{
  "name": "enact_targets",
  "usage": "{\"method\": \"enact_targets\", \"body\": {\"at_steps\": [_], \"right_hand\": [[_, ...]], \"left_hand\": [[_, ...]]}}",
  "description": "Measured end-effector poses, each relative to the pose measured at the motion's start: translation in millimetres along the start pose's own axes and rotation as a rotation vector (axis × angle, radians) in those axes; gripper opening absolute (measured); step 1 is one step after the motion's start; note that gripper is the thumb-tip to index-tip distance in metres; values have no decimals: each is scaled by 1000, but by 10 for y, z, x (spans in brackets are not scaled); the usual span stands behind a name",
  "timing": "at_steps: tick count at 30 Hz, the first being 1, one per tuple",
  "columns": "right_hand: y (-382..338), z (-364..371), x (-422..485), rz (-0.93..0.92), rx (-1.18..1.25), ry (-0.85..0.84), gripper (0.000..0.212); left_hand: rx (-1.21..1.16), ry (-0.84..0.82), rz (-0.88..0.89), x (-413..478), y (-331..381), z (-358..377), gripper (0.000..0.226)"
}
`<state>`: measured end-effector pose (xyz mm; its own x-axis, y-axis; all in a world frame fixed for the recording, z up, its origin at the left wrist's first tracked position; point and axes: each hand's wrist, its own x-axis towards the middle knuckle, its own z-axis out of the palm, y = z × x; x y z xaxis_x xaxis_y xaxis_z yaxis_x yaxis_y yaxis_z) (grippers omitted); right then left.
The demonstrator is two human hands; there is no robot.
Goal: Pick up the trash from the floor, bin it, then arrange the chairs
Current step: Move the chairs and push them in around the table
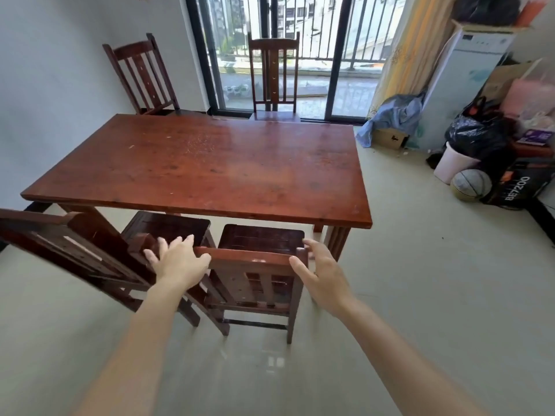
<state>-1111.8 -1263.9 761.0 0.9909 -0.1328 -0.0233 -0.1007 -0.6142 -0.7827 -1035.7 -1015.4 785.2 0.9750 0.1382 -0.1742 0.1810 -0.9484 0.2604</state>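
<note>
Facing the desk (210, 163), the person holds both arms out toward the near chair (252, 261), which stands at the desk's near long edge with its seat partly under the top. The left hand (180, 259) is at the left end of the chair's top rail, its fingers (187, 240) spread and straight, not curled round the wood; whether the palm touches the rail cannot be told. The right hand (321, 274) is at the rail's right end, thumb against the rail, fingers (312, 246) spread and loosely straight beside the corner post. A second chair (168, 226) stands just beside it on the left, also tucked in. Two more chairs, one at the far left (141, 73) and one by the window (274, 73), stand beyond the desk. Well apart to the right, a pale bin (453, 168) with a black bag stands on the floor (420, 295) next to a ball (470, 184)
</note>
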Motion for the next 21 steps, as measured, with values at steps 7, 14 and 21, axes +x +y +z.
{"method": "enact_targets", "body": {"at_steps": [7,14,21], "right_hand": [[832,-843,-342,281,14,192,50],[1635,-1475,-398,438,-122,312,42],[2446,-2232,233,485,-214,378,37]], "left_hand": [[-346,93,420,-390,1334,167,41],[-310,16,593,-475,2433,674,36],[-293,-57,565,87,3277,1242,35]]}}
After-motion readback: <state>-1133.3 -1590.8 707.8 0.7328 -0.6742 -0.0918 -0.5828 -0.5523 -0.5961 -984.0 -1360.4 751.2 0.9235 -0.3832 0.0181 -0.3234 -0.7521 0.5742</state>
